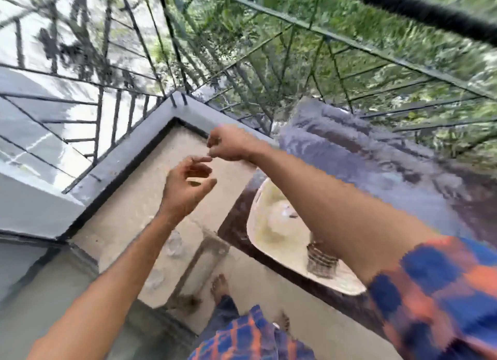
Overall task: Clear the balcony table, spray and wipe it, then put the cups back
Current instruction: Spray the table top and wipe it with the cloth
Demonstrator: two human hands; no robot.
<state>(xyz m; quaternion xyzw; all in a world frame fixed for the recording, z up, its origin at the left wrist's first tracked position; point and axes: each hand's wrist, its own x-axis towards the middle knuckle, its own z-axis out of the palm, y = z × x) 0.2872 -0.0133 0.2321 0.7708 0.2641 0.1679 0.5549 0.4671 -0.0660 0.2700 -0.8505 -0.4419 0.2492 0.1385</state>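
The table (234,225) stands at the right, its dark brown top running from mid-frame down toward the lower right. A cream tray (271,225) lies on it, and a ribbed glass (321,263) stands on the tray's near end, partly hidden by the right forearm. Two clear cups (173,242) sit low on the floor (129,198) just left of the table, one nearer than the other; both are blurred.

Both hands are up in the air over the floor, left of the table and touching neither it nor the tray. The left hand (188,187) has its fingers loosely curled, thumb apart from them, with a small yellowish patch in the gap; whether it holds anything I cannot tell. The right hand (228,144) is just above it, fingers curled in, its tips close to the left forefinger; whether it pinches something I cannot tell through the blur.

A blurred grey-purple mass (349,150) lies beyond the table. The railing (242,64) bounds the corner, with green leaves behind it. A blue and orange checked sleeve (443,292) covers the right upper arm, and a bare foot (220,284) shows below
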